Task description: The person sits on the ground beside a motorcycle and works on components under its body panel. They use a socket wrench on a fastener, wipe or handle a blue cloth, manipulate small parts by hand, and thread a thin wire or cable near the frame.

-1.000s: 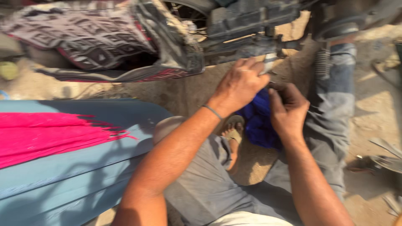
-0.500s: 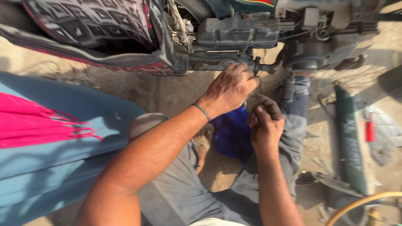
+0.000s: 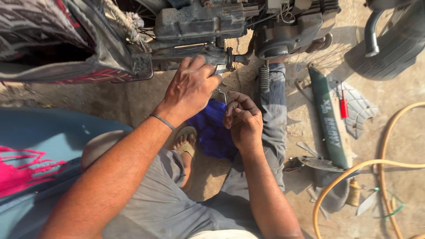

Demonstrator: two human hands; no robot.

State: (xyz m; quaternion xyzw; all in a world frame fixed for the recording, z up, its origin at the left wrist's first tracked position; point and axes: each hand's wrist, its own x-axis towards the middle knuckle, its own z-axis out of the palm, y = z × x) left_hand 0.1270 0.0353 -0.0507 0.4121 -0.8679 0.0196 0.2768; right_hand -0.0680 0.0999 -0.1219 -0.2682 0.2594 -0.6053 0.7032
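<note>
The setting is sunlit, dusty bare ground outdoors, strewn with parts. Across the top of the frame sits a grimy motorcycle engine, with a tyre at upper right. The left hand, just above centre, is curled closed against the engine's underside; whatever it grips is hidden. The right hand, at centre, pinches a thin bent wire over a blue cloth. A yellow hose curves at lower right beside a green panel.

left hand reaching, right hand curled
</note>
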